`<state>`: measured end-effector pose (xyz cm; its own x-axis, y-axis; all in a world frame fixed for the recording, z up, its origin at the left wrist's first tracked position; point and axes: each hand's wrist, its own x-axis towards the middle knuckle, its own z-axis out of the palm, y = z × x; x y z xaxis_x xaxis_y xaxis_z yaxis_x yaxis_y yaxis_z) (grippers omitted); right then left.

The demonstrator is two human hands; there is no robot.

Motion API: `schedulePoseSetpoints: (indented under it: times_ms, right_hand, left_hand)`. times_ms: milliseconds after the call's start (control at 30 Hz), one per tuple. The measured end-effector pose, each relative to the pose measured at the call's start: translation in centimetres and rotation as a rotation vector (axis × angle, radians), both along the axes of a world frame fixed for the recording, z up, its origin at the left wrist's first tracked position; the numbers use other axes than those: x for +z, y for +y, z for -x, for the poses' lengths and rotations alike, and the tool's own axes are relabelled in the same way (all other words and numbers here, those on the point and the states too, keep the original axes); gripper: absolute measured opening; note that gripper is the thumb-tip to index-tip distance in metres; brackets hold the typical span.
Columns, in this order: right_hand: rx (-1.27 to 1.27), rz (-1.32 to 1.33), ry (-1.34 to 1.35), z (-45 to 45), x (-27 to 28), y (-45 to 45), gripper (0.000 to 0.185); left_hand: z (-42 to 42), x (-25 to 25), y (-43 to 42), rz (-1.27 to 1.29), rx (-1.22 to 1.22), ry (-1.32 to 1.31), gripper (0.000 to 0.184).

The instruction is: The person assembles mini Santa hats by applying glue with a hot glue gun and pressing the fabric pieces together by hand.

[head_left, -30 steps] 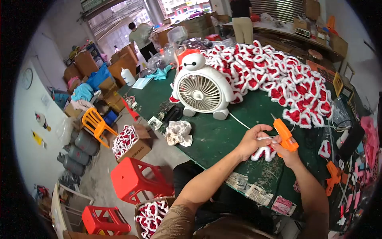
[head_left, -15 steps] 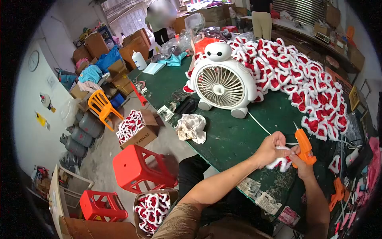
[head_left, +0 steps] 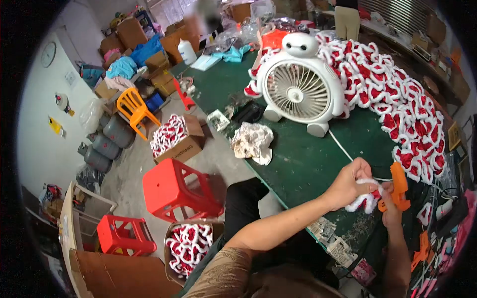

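My left hand [head_left: 349, 186] pinches a small red piece with white fluffy trim [head_left: 365, 202] over the green table [head_left: 293, 171]. Close beside it, my right hand [head_left: 392, 206] is wrapped round an orange glue gun [head_left: 399, 186], and its fingers also reach the edge of the red and white piece. A white fan [head_left: 298, 94] with a round-eyed head stands farther back on the table. Behind and to the right of the fan lies a large heap of similar red and white pieces [head_left: 397, 104].
A crumpled cloth [head_left: 252, 142] lies by the table's left edge. Red stools [head_left: 171, 188], an orange chair [head_left: 135, 110] and boxes of trimmed pieces [head_left: 179, 144] stand on the floor. Another orange glue gun [head_left: 422, 248] is at right. A person [head_left: 347, 20] stands at the back.
The view has swung left and down, so the scene sits farther right. The glue gun now points more upright. Both hands remain together at the red and white piece.
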<state>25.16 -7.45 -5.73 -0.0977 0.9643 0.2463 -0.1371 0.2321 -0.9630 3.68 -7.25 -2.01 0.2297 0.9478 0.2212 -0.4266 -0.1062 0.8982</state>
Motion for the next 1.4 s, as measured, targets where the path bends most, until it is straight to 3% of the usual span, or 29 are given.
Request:
schedulePoseSetpoints:
  times_ms: [133,233,267,333,367,467,533,667,767,833,967,1033,1067,1100,1133,1200,1233,1300,1333,1400]
  right_hand:
    - [0.093,-0.071,-0.088,-1.6,-0.1,0.9,0.020]
    - [-0.030,0.045,-0.190,-1.6,0.5,0.8,0.029]
    - [0.005,0.075,-0.163,-2.3,0.2,1.1,0.018]
    - [0.018,0.153,-0.099,-2.2,0.9,0.5,0.018]
    - [0.039,0.039,-0.170,-1.8,1.0,0.5,0.019]
    - [0.021,0.088,-0.159,-3.4,-0.2,1.2,0.021]
    - [0.110,0.106,-0.128,-6.0,-2.3,2.3,0.021]
    - [0.135,0.190,-0.055,-5.7,-0.9,1.4,0.020]
    - [-0.072,0.404,-0.039,-4.6,0.2,0.9,0.021]
    - [0.179,0.134,-0.081,-6.1,-1.2,2.1,0.022]
    - [0.051,0.177,-0.148,-6.2,-0.8,2.3,0.023]
    - [0.319,0.091,-0.198,-7.4,-0.9,3.2,0.023]
    - [0.323,0.094,-0.200,-7.8,-1.2,3.2,0.023]
    - [0.293,0.123,-0.173,-7.8,-1.2,3.0,0.023]
    - [0.261,0.150,-0.145,-7.7,-1.2,2.9,0.023]
    - [0.281,0.137,-0.150,-8.2,-1.5,3.2,0.023]
    - [0.300,0.125,-0.157,-8.2,-1.6,3.3,0.024]
    - [0.283,0.131,-0.146,-8.0,-1.5,3.2,0.024]
    - [0.264,0.137,-0.134,-7.9,-1.5,3.1,0.024]
    - [0.265,0.157,-0.134,-8.6,-1.7,3.3,0.024]
  left_hand:
    - [5.7,2.6,-5.0,-0.096,0.290,0.193,0.030]
    - [13.7,1.3,-10.0,-0.124,0.667,0.360,0.033]
    - [16.7,1.1,-12.5,-0.095,0.806,0.446,0.032]
    - [22.8,0.3,-17.8,-0.057,1.131,0.651,0.028]
    - [25.9,-0.8,-20.8,0.015,1.277,0.727,0.025]
    - [32.2,-3.9,-29.7,0.243,1.671,0.703,0.024]
    - [37.4,-11.5,-40.4,0.335,2.017,0.584,0.023]
    - [39.0,-17.8,-49.0,0.473,2.213,0.288,0.021]
    - [38.7,-18.0,-50.9,0.518,2.224,0.031,0.017]
    - [39.0,-18.7,-52.7,0.539,2.295,-0.085,0.019]
    - [40.1,-20.1,-56.2,0.419,2.143,-0.259,0.020]
    - [40.0,-20.4,-56.7,0.444,2.133,-0.310,0.022]
    - [39.9,-20.6,-57.0,0.462,2.118,-0.361,0.024]
    - [40.3,-22.2,-59.4,0.590,1.947,-0.379,0.024]
    - [39.9,-21.8,-60.2,0.936,1.869,-0.394,0.028]
    - [40.6,-27.7,-61.9,1.017,2.257,-0.412,0.039]
    - [39.8,-26.5,-60.6,1.014,2.257,-0.413,0.039]
    - [37.8,-25.5,-59.2,1.456,2.266,-0.363,0.045]
    - [37.6,-25.7,-58.8,1.456,2.264,-0.363,0.045]
    - [37.2,-26.4,-58.4,1.497,2.181,0.630,0.049]
